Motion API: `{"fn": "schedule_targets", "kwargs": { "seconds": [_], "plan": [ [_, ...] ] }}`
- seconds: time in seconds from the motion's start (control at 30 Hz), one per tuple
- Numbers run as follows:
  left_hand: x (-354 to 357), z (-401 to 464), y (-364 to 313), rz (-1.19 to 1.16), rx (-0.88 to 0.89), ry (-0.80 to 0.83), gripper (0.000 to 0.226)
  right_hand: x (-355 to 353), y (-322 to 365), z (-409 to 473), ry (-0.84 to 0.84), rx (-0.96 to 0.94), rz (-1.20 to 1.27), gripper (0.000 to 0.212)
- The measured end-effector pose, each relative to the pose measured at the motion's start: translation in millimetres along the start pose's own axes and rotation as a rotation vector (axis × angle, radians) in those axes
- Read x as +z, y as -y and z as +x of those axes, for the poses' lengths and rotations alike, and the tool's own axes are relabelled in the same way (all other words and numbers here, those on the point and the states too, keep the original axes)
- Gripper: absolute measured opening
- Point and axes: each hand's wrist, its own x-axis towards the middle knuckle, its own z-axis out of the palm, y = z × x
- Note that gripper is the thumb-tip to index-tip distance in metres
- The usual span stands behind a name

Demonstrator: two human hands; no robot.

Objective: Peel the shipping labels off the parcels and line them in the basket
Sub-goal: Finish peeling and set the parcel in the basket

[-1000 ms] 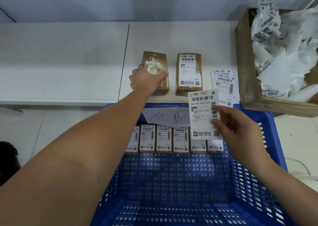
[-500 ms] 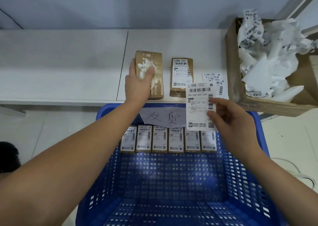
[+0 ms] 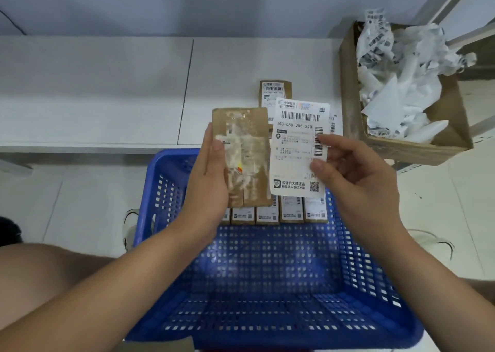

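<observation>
Now each hand held its own piece above the basket [image 3: 171,198].

Up over the far end of the blue basket, the left hand [image 3: 211,180] gripped a brown parcel [image 3: 246,158] by its left edge, thumb laid on the face, where torn white scraps of paper clung. Just beside it, apart by a thin gap, the right hand [image 3: 356,172] pinched a peeled label [image 3: 297,148] at its right edge between thumb and fingers, printed side up. Under both, a row of labelled parcels [image 3: 267,215] stood along the basket's far wall. Another parcel [image 3: 276,94], label on, lay on the white table [image 3: 107,89] behind. To the right sat a carton [image 3: 417,148] heaped with crumpled backing paper [image 3: 399,83].
</observation>
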Motion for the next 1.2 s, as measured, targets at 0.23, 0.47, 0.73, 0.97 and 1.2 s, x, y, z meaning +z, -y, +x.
{"fn": "schedule_targets", "kwargs": {
  "seconds": [0.23, 0.47, 0.73, 0.97, 1.2],
  "plan": [
    [23.5, 2.5, 2.4, -0.159, -0.159, 0.088, 0.045, 3.3, -4.0, -0.5, 0.002, 0.033, 0.056, 0.035],
    [26.5, 24.0, -6.4, -0.16, -0.195, 0.156, 0.058, -1.8, -18.9, 26.0, 0.049, 0.052, 0.004, 0.035],
    [18.2, 36.1, -6.5, -0.16, -0.19, 0.24, 0.065, 5.1, -28.7, 36.3, 0.101, 0.083, 0.013, 0.035],
    [12.1, 34.2, -3.7, -0.167, -0.161, 0.259, 0.062, 15.6, -30.2, 36.1, 0.147, 0.114, 0.056, 0.035],
    [4.3, 30.1, -3.9, -0.177, -0.144, 0.264, 0.068, 21.0, -32.3, 35.6, 0.169, 0.105, 0.014, 0.034]
  ]
}}
